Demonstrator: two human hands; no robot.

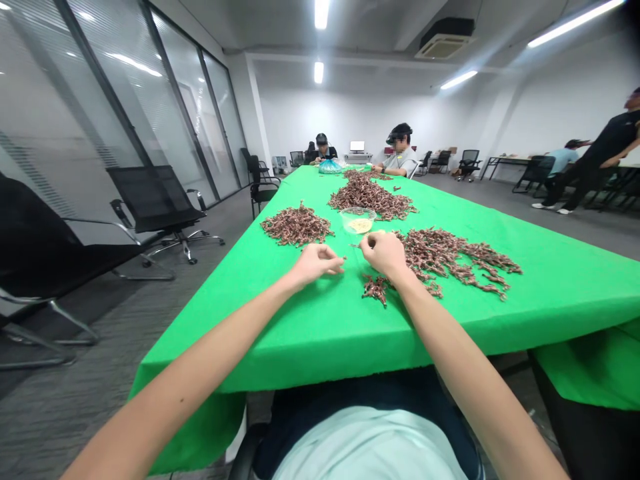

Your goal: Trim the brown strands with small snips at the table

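Cannot read any text, label, brand, number or sign anywhere. Too small to tell on the white rectangular monitor [357,146] at upper centre, likewise on the beige square ceiling unit [444,46] at upper right.

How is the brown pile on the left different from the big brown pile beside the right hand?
The left pile is a compact, rounded heap, while the right pile straggles out in ragged tails. The right pile also spreads wider than the left pile. Both look brown and bumpy, and both lie on the green cloth.
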